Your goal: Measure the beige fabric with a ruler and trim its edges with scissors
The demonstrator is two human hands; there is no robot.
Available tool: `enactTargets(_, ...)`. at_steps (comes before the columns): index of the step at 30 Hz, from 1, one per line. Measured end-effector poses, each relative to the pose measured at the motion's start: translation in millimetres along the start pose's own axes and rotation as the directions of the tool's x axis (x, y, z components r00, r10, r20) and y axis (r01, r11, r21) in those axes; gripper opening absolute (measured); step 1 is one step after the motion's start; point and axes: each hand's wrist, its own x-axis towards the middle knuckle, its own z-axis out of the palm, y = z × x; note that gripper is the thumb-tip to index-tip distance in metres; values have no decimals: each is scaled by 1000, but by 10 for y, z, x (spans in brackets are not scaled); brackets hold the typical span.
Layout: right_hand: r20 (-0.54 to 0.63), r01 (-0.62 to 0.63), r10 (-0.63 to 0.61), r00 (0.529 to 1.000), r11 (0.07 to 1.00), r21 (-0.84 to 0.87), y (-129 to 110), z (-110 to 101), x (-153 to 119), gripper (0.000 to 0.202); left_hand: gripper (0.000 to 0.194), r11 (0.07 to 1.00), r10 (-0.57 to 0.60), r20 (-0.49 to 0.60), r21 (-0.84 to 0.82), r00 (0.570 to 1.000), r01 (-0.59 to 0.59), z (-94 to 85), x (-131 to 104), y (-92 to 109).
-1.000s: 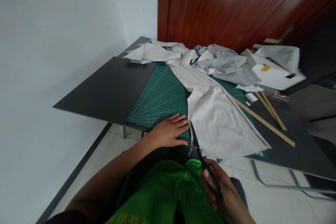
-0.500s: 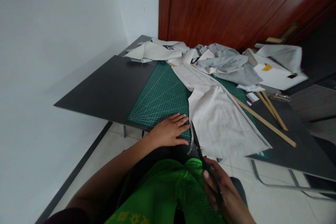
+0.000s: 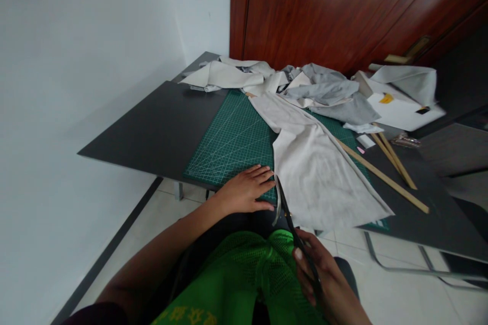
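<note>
Nearest, the right hand (image 3: 324,279) stays wrapped around black scissors (image 3: 295,236), blades in the left edge of the beige fabric (image 3: 320,177). The left hand (image 3: 246,190) stays spread flat on the green cutting mat (image 3: 232,139). Nothing has shifted over 1 second, so the cut looks paused. Beyond lie 3 wooden sticks (image 3: 385,175).

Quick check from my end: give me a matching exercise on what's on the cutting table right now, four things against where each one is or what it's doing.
Things:
1. left hand
2. scissors
3. wooden sticks
4. beige fabric

States:
A. lying right of the fabric
B. held in the right hand
C. flat on the green cutting mat
D. spread over the mat, overhanging the near edge

Pairs: 1-C, 2-B, 3-A, 4-D
</note>
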Motion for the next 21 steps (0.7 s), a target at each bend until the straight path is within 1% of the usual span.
enactTargets(2, 10, 6, -6, 1000, 1000, 1, 15, -13, 10, 64, 73, 999, -4, -7, -44, 1000, 3, -23, 4, -1)
enactTargets(4, -7, 13, -13, 1000, 1000, 10, 7, -3, 8, 62, 71, 993, -43, -19, -110, 999, 41, -67, 8, 3)
enactTargets(7, -30, 12, -11, 999, 1000, 29, -13, 31, 1, 62, 66, 962, -171, -49, -223, 984, 156, -140, 33, 11)
enactTargets(9, -30, 6, -5, 1000, 999, 36, -14, 50, 5, 63, 67, 936, -242, -60, -276, 968, 217, -168, 86, 8)
enactTargets(11, -34, 3, -2, 999, 999, 32, -8, 59, 14, 64, 69, 928, -279, -53, -271, 959, 255, -175, 178, -11)
enactTargets(12, -40, 5, -4, 999, 1000, 30, -4, 59, 19, 65, 69, 934, -286, -46, -238, 957, 268, -172, 236, -30)
enactTargets(14, -31, 7, -6, 1000, 999, 32, -2, 54, 26, 67, 70, 958, -257, -27, -139, 966, 251, -160, 354, -83)
enactTargets(15, -15, 7, -6, 1000, 999, 34, -4, 49, 28, 68, 69, 971, -219, -12, -96, 976, 217, -153, 403, -116)
enactTargets(17, 16, 3, -4, 1000, 1000, 31, -16, 41, 28, 69, 61, 991, -121, 40, -60, 992, 123, -139, 452, -184)
enactTargets(19, 27, -4, 3, 1000, 1000, 21, -40, 36, 25, 69, 51, 996, -52, 94, -66, 994, 58, -130, 422, -241)
enactTargets(21, 12, -9, 9, 1000, 1000, 23, -71, 34, 19, 70, 47, 997, -39, 111, -60, 993, 46, -133, 329, -277)
